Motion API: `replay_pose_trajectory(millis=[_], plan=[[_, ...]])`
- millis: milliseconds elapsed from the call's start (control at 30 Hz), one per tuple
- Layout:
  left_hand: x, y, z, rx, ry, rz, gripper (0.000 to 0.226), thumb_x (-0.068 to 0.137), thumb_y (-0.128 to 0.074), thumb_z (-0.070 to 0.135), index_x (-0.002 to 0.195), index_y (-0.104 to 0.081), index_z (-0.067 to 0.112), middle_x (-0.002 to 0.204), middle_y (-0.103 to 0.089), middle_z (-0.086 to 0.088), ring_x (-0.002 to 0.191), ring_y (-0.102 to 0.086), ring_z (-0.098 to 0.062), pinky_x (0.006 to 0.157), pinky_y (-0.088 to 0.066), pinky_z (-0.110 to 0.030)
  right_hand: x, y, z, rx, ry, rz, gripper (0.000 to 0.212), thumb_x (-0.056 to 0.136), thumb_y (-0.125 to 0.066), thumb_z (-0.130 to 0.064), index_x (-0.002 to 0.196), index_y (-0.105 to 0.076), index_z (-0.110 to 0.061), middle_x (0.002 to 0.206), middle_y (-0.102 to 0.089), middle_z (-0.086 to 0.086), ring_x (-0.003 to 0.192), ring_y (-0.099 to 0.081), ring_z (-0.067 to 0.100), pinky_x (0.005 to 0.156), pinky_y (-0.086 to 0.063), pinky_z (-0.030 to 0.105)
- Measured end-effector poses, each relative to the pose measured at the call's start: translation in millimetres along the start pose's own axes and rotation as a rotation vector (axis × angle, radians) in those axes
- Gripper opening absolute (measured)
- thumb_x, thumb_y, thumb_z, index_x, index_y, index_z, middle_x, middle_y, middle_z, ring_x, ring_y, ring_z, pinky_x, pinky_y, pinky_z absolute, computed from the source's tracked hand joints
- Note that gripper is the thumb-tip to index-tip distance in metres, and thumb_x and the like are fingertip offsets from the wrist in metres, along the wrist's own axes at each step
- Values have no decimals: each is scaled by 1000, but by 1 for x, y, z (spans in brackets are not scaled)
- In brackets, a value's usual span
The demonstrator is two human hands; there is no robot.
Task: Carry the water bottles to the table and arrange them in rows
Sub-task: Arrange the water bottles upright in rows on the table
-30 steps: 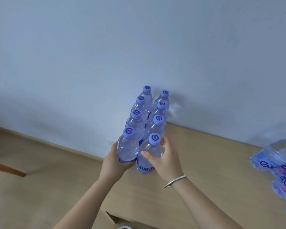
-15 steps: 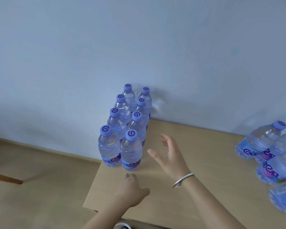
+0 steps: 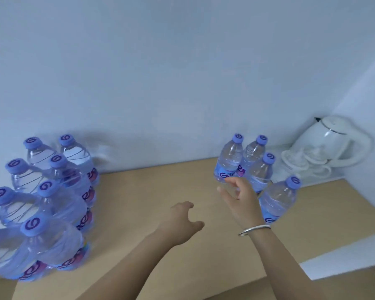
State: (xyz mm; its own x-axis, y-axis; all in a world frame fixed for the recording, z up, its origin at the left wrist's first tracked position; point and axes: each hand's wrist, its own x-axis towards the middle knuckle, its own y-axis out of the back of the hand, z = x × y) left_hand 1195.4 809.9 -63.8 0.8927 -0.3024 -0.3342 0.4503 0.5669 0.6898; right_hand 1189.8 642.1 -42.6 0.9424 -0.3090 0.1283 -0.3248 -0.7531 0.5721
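Note:
Several clear water bottles with purple caps stand in two rows [image 3: 52,202] at the left end of the wooden table [image 3: 152,191], against the wall. A second, looser group of bottles [image 3: 253,167] stands at the back right. My right hand [image 3: 240,200], wearing a silver bracelet, is open with spread fingers just in front of that group, close to its nearest bottle [image 3: 277,200] and holding nothing. Over the middle of the table hovers my left hand [image 3: 182,221], empty, with its fingers loosely curled.
A white electric kettle [image 3: 331,139] with a coiled white cord [image 3: 303,165] sits in the back right corner against the wall. The table's front edge runs along the lower right, with a white surface [image 3: 344,258] below it.
Both hands have let go of the left rows and moved right across the table. The view has swung right, bringing the right-hand bottles and the kettle into sight.

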Motion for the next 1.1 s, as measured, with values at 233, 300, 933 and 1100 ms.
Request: replay_pose_trajectory(millis=[233, 300, 933, 1100], plan=[[33, -32, 54, -37, -144, -81, 63, 82, -65, 35, 138, -41, 19, 140, -45, 2, 119, -50, -12, 83, -43, -20, 17, 68, 37, -290, 145, 522, 34, 69, -73, -9, 100, -64, 1, 107, -57, 23, 102, -51, 41, 95, -28, 33], [41, -38, 66, -34, -171, -107, 63, 81, -67, 32, 137, -41, 19, 139, -46, 2, 119, -50, -12, 80, -43, -19, 21, 77, 47, -292, 55, 526, 52, 67, -79, -12, 113, -58, 1, 116, -53, 24, 113, -45, 41, 100, -24, 36], [53, -54, 68, -148, -206, -204, 84, 73, -78, 26, 144, -32, 23, 138, -46, 5, 118, -48, -9, 79, -41, -17, 16, 86, 65, 80, -228, 397, 24, 83, -64, -28, 92, -45, -16, 76, -52, -8, 72, -51, 19, 61, -36, 30], [45, -46, 49, -215, -238, -173, 97, 62, -84, 34, 141, -28, 37, 133, -45, 22, 117, -45, 4, 85, -39, -13, 18, 85, 35, 188, -190, 323, 27, 81, -65, -36, 88, -47, -17, 72, -54, -12, 67, -51, 9, 68, -40, 32]])
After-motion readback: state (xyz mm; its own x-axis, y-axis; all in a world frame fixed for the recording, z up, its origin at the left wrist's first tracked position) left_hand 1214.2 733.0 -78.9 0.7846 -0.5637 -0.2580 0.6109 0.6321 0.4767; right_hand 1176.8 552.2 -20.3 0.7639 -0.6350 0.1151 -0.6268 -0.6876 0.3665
